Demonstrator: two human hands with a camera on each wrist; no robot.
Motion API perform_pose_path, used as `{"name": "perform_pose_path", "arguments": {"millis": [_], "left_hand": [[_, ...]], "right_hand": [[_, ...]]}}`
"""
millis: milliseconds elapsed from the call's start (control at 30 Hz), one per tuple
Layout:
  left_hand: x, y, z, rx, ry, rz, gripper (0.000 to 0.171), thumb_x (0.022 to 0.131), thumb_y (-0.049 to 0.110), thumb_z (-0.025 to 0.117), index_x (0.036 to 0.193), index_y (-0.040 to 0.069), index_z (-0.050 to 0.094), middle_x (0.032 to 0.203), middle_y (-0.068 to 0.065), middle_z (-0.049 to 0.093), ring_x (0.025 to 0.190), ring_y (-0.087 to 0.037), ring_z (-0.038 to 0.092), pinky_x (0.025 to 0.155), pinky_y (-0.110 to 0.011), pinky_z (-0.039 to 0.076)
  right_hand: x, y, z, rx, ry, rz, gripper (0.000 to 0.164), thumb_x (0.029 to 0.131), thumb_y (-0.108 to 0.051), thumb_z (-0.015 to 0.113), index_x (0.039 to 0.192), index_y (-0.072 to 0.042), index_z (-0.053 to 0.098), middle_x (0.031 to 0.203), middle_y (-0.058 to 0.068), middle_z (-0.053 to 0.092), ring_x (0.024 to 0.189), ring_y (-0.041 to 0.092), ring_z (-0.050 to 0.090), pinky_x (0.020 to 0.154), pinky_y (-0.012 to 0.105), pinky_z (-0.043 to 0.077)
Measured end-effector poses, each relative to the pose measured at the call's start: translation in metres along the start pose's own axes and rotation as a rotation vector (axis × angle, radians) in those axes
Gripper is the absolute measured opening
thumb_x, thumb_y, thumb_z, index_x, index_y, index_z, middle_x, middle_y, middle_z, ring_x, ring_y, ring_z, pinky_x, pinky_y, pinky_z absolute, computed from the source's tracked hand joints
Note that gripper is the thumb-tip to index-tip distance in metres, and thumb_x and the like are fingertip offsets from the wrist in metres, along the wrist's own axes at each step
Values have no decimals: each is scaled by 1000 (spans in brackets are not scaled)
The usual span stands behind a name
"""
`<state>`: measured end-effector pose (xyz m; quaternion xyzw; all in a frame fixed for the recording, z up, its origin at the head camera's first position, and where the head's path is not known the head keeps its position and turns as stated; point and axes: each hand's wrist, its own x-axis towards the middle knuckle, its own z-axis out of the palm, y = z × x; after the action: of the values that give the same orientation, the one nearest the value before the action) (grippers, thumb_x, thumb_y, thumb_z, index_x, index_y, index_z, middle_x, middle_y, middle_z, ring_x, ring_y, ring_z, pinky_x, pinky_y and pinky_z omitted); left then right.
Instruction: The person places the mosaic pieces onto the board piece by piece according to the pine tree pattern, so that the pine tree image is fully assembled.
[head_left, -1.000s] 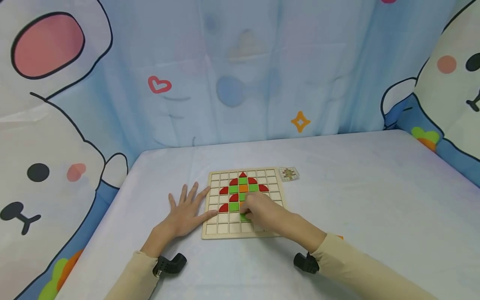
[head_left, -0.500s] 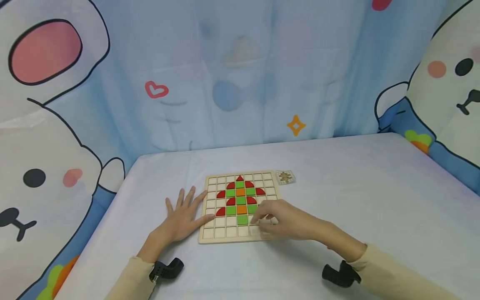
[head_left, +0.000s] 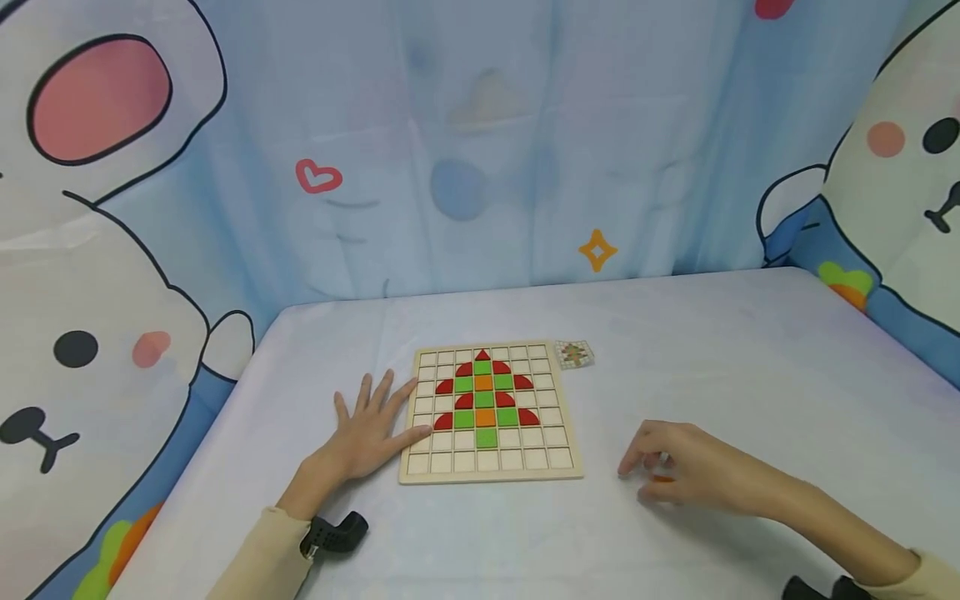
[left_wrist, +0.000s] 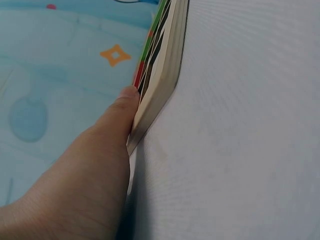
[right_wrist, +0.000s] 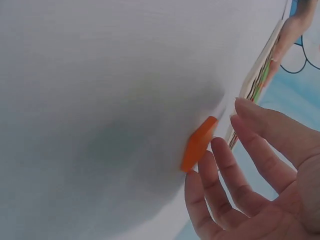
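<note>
A square wooden grid board (head_left: 491, 477) lies on the table, bearing red, green and orange tiles in a tree-like pattern. My left hand (head_left: 367, 433) rests at its left edge with fingers spread; in the left wrist view the thumb (left_wrist: 117, 117) lies on the board's rim. To the right of the board, my right hand (head_left: 690, 467) hovers low with loosely bent fingers, thumb apart from them. An orange tile (right_wrist: 199, 145) sits on the cloth just beyond its fingertips in the right wrist view, and shows partly under the hand in the head view.
A small picture card (head_left: 574, 354) lies beside the board's upper right corner. White cloth (head_left: 712, 350) covers the table, and a printed blue curtain (head_left: 487, 150) hangs behind it. Each wrist wears a black camera mount.
My right hand has moved off the board to the right, down toward the orange tile, uncovering a red tile at the pattern's lower right. The left hand stays at the board's edge.
</note>
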<state>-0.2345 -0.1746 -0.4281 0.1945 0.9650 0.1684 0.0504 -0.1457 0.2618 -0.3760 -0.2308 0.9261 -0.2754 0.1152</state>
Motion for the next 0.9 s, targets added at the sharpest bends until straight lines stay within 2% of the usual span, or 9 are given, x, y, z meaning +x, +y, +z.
{"name": "perform_pose_path", "arguments": {"millis": [100,300,633,733,900], "left_hand": [[1,0,0,6,-4,-7,86,101,64,52,170,23,20,175,-20,4,158,-48,-9,112,-80,-13],[2,-1,2,6,1,-11,86,101,65,52,169,23,20,175,-19,4,158,-49,-8,112,-80,-13],[0,0,1,2,5,-15,86,101,64,53,169,22,22,174,-20,6,158,-50,-7,112,-80,-12],[1,0,1,3,4,-18,87,100,65,52,169,23,22,175,-20,6,158,-49,-7,112,-80,-12],[2,1,0,6,5,-17,86,100,65,53,169,23,22,174,-20,6,158,-49,-8,112,-80,-12]], "right_hand": [[-9,9,1,-12,14,-16,26,81,-10,90,101,-19,76,95,-11,61,82,3,53,74,25,53],[-18,18,1,-32,64,-3,28,79,-3,89,100,-14,75,96,-12,65,80,0,54,74,24,55],[-12,19,-4,54,17,23,25,77,5,88,97,-6,76,94,-5,70,80,5,62,70,24,58],[-9,17,-2,67,18,34,26,75,4,89,96,-7,77,93,-6,69,79,4,62,69,23,58],[-4,12,3,92,56,-12,25,73,1,92,91,-13,81,89,-9,68,76,2,60,68,23,58]]}}
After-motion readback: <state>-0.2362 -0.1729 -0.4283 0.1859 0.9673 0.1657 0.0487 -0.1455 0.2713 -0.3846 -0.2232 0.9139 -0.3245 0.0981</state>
